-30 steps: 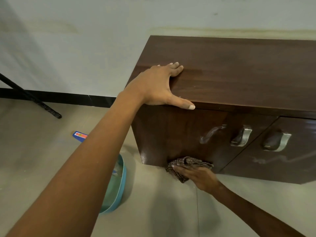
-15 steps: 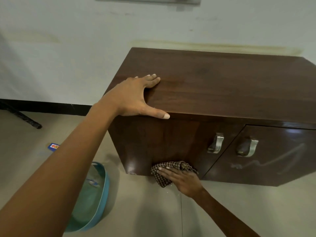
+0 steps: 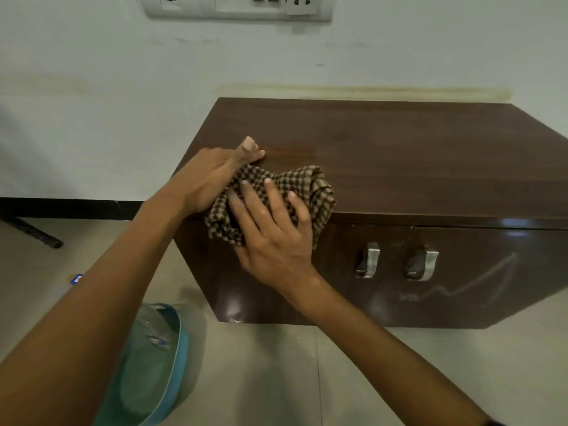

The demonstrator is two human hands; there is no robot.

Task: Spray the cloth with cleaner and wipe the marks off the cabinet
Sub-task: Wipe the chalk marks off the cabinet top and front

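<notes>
The dark brown cabinet (image 3: 399,155) stands against the wall. A brown checked cloth (image 3: 310,186) is bunched at its top front-left edge, between both hands. My right hand (image 3: 270,238) lies over the cloth with fingers spread and holds it. My left hand (image 3: 212,176) grips the cloth's left side; its fingers are tucked under the fabric and the thumb sticks up. A white scribbled mark (image 3: 461,290) runs across the right door. No spray bottle is in view.
Two metal handles (image 3: 367,259) (image 3: 421,264) sit on the doors. A teal basin (image 3: 175,358) stands on the floor left of the cabinet. A small blue item (image 3: 76,278) and a black leg (image 3: 33,233) lie further left. A switch panel (image 3: 236,7) is on the wall.
My right hand has lifted the cloth from the bottom of the left door up to the cabinet's top edge. My left hand, flat on top before, now holds the cloth too.
</notes>
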